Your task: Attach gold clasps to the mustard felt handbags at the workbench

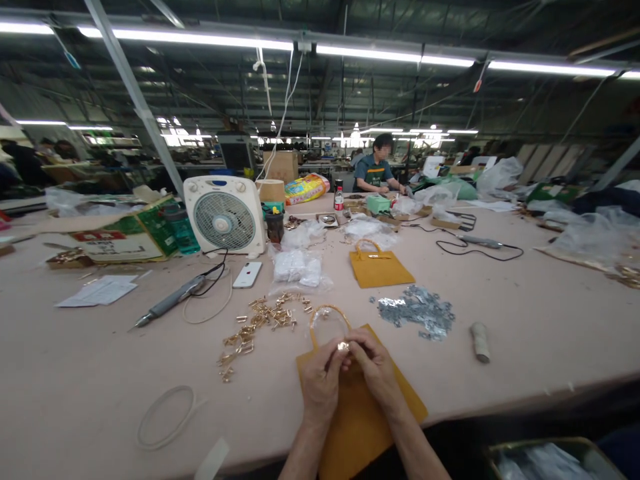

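Left hand, right hand — fingers pinching one gold fitting — over one of two mustard panels

No readable lettering, red bottle label too small

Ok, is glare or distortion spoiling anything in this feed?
All in the head view: overhead strip lights burn out white; the small metal piece between left hand and right hand glints, fine detail unclear; the post slants, perhaps from wide-angle distortion.
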A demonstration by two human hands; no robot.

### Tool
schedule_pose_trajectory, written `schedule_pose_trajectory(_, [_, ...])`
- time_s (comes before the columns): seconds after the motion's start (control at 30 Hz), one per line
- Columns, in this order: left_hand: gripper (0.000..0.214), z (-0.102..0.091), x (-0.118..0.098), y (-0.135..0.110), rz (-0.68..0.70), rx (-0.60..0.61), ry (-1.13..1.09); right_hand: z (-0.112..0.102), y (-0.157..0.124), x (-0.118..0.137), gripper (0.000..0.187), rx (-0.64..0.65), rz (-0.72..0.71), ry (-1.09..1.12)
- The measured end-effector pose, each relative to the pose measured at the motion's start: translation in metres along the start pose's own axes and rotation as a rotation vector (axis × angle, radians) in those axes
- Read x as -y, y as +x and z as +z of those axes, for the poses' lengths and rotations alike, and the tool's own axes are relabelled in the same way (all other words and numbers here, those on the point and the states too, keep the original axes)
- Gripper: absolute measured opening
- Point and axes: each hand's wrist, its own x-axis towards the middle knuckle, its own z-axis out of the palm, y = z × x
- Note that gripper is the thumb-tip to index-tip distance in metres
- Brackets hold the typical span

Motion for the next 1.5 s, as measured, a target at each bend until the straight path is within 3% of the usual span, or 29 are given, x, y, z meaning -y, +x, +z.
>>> schedule_pose_trajectory(0.23, [0.027, 0.001, 0.003, -0.003, 0.176, 0.044, 0.059, -0.004, 0.0, 0.002, 0.019, -0.017, -0.014, 0.001])
schedule_pose_trajectory(0.4, [0.028, 0.001, 0.006, -0.004, 0.278, 0.08, 0.137, -0.007, 0.001, 0.003, 0.029, -0.018, 0.051, 0.051])
schedule_pose_trajectory(0.53, [0.027, 0.001, 0.003, -0.001, 0.384, 0.043, 0.15, -0.004, -0.002, -0.002, 0.024, -0.013, 0.214, 0.339])
schedule_pose_trajectory(0.63, [0.025, 0.003, -0.008, -0.003, 0.441, 0.066, 0.093, -0.003, -0.011, -0.005, 0.036, -0.03, 0.36, 0.536])
schedule_pose_trajectory(0.7, [0.025, 0.004, -0.017, -0.006, 0.389, 0.151, 0.034, -0.009, -0.022, -0.006, 0.04, 0.004, 0.427, 0.55])
schedule_pose_trajectory(0.83, [0.03, 0.002, -0.031, -0.014, 0.155, 0.367, 0.001, -0.036, -0.046, -0.003, 0.036, 0.078, 0.506, 0.5])
schedule_pose_trajectory(1.0, [0.033, -0.001, -0.033, -0.019, 0.142, 0.463, 0.046, -0.063, -0.061, 0.002, 0.041, 0.035, 0.552, 0.368])
schedule_pose_trajectory(1.1, [0.042, -0.003, -0.029, -0.022, 0.165, 0.39, 0.129, -0.063, -0.063, 0.003, 0.04, -0.032, 0.522, 0.33])
schedule_pose_trajectory(1.23, [0.053, -0.021, -0.021, -0.024, 0.18, 0.044, 0.42, -0.058, -0.06, 0.001, 0.033, -0.109, 0.476, 0.333])
schedule_pose_trajectory(1.3, [0.058, -0.034, -0.016, -0.025, 0.115, -0.072, 0.611, -0.056, -0.058, 0.0, 0.036, -0.067, 0.457, 0.276])
schedule_pose_trajectory(1.4, [0.046, -0.049, -0.009, -0.025, 0.024, -0.074, 0.779, -0.05, -0.054, 0.003, 0.039, 0.068, 0.395, 0.051])
schedule_pose_trajectory(1.5, [0.018, -0.052, -0.007, -0.023, 0.037, -0.022, 0.785, -0.037, -0.048, 0.009, 0.029, 0.195, 0.191, -0.247])
